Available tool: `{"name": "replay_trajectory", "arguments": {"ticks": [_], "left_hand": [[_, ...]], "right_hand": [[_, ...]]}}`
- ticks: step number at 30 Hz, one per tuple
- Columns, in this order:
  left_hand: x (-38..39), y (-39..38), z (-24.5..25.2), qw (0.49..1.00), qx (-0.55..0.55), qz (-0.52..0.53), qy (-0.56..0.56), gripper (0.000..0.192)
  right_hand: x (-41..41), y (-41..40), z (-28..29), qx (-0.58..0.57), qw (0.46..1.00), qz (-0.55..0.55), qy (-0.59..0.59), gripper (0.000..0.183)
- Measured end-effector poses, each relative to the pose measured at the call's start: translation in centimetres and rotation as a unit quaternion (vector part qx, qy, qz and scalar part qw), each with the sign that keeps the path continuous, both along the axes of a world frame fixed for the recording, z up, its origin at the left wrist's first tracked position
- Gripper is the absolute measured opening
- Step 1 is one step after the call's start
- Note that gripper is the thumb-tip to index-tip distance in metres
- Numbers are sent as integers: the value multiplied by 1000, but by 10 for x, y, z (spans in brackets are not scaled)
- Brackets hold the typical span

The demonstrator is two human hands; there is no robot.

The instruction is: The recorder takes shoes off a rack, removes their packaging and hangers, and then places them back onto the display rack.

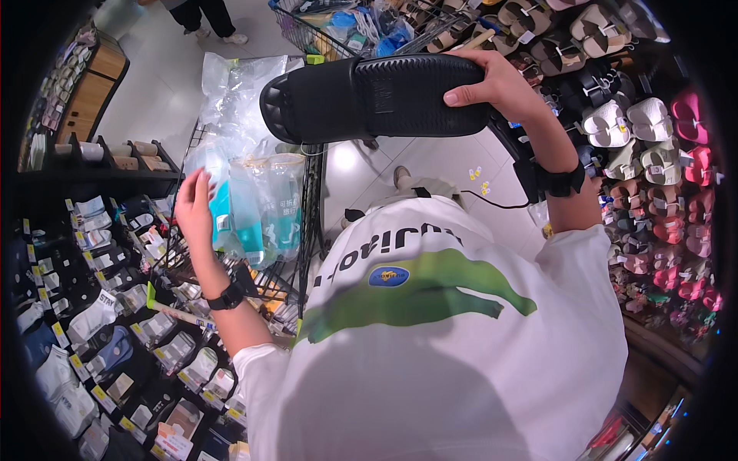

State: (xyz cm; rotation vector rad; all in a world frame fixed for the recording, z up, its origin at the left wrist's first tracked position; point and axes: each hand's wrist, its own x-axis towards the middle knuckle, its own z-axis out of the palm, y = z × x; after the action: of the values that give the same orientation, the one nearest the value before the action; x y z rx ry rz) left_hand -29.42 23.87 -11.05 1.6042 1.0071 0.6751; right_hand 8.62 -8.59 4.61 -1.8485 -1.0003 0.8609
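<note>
My right hand (499,86) grips one end of a black slide sandal (403,98), thumb lying on its ridged surface. The sandal is held level above the near side of a shopping cart, its wide strap towards the left; a thin clear loop hangs beneath it. My left hand (195,196) is raised with fingers loosely bent, holding nothing I can see. It is beside clear plastic bags with teal printed packs (282,225) lying on the cart (314,190). Each of my wrists wears a black band.
Packaged socks (95,311) fill a display at left. Racks of slippers (605,124) line the right side. A second cart (323,43) with bagged goods stands ahead. A person (202,14) stands on the tiled floor at top left. Small yellow-white tags (478,176) lie on the floor.
</note>
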Motion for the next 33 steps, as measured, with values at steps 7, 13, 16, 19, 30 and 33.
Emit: {"name": "replay_trajectory", "arguments": {"ticks": [7,13,16,19,30,33], "left_hand": [[131,-104,100,987,76,-139,-6,51],[188,-130,73,978,163,-113,61,62],[215,-123,59,957,-179,-164,-161,42],[256,-147,67,910,-291,-144,-258,33],[414,-214,76,941,-172,-159,-243,42],[472,-240,80,938,-147,-218,-227,48]], "right_hand": [[7,1,-5,3,1000,-5,-4,61],[50,-16,-9,33,999,-19,13,59],[85,-31,-16,85,991,-9,104,57],[122,-41,-34,101,983,-1,155,59],[221,-144,-84,286,810,-43,511,54],[225,-192,-92,309,835,-160,427,50]]}}
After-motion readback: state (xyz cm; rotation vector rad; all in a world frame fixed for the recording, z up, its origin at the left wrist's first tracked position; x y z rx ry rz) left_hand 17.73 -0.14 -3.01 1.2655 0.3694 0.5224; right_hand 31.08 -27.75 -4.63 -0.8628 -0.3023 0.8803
